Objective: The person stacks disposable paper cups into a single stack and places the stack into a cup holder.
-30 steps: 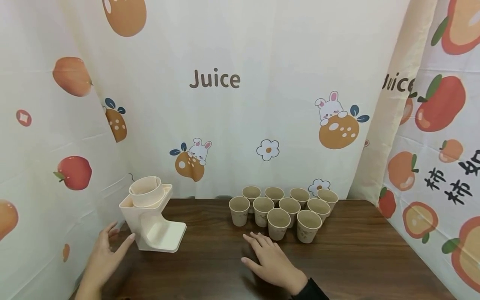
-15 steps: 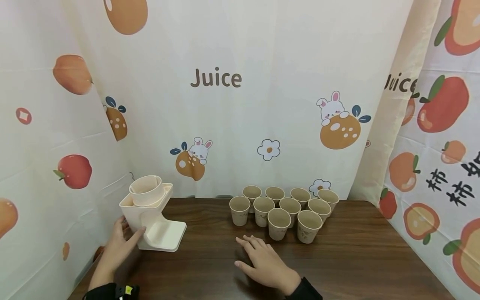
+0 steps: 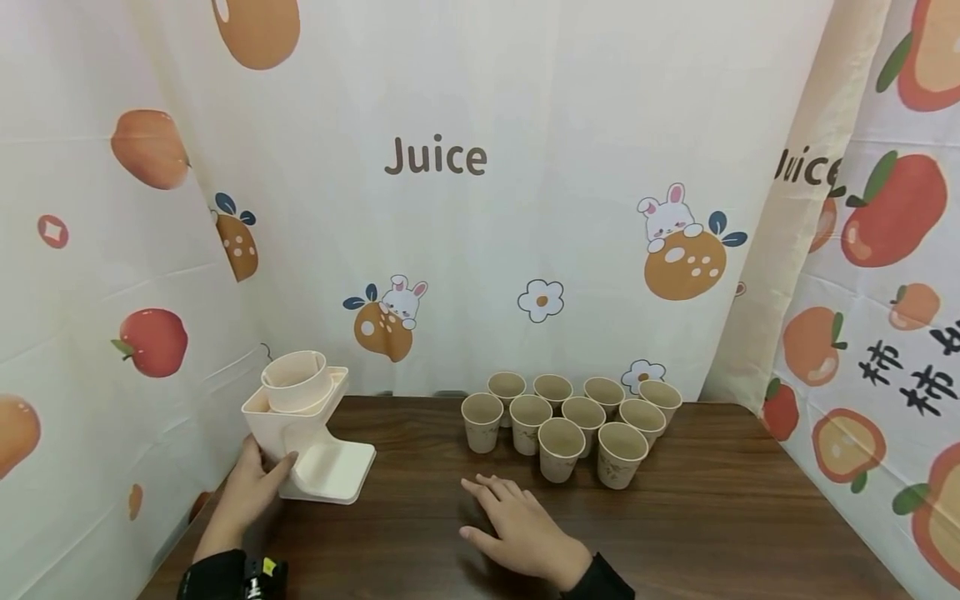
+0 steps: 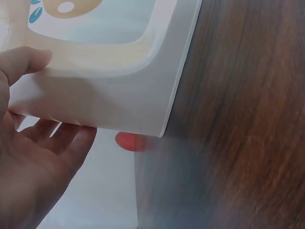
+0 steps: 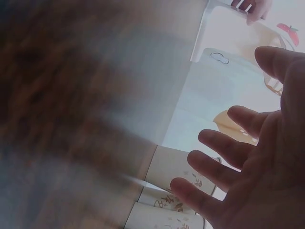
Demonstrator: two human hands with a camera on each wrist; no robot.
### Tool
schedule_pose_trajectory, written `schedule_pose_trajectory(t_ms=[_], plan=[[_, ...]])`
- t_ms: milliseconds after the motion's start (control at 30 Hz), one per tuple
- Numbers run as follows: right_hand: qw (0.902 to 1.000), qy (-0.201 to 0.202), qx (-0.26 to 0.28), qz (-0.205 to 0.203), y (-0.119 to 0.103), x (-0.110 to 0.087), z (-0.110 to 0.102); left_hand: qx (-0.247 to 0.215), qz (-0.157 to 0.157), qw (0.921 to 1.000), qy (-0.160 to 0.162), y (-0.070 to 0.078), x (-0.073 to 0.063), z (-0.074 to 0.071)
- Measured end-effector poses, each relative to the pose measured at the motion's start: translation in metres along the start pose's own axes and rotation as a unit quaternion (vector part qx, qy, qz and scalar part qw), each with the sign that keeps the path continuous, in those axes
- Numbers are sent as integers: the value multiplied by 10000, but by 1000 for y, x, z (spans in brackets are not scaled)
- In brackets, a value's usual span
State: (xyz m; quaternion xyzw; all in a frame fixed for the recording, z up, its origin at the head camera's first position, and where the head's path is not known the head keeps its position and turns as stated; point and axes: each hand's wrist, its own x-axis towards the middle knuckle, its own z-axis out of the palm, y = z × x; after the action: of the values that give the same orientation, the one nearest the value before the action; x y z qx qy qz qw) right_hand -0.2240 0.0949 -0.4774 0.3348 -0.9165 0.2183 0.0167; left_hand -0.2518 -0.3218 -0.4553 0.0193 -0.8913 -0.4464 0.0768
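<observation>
A white plastic dispenser-like stand (image 3: 281, 437) with a round collar on top and a flat foot stands at the left of the table. My left hand (image 3: 247, 487) grips its left side low down. In the left wrist view, the thumb (image 4: 35, 59) lies on the near face of the stand and the fingers (image 4: 78, 143) bend behind its edge. Over the middle of the table my right hand (image 3: 521, 529) is spread with nothing in it. Its fingers point toward several beige paper cups (image 3: 561, 458), apart from them.
The cups stand upright in close rows at the back right of the dark wooden table (image 3: 420, 533). A fruit-printed curtain (image 3: 465, 242) hangs behind the table and along both sides.
My left hand has moved right and taken hold of the white stand, which has stayed in place. My right hand has drifted slightly left, still spread.
</observation>
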Motion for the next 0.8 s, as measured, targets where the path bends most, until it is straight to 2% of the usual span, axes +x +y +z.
schedule_pose_trajectory(t_ms=[333,600,800], plan=[[10000,-67,14,50,1,0,-1,21,109,9999,-41,-2,-5,2],[9998,-61,118,138,4,-4,-4,213,189,9996,81,1,-8,5],[9999,32,97,134,6,-5,-5,278,387,9986,241,2,-11,12]])
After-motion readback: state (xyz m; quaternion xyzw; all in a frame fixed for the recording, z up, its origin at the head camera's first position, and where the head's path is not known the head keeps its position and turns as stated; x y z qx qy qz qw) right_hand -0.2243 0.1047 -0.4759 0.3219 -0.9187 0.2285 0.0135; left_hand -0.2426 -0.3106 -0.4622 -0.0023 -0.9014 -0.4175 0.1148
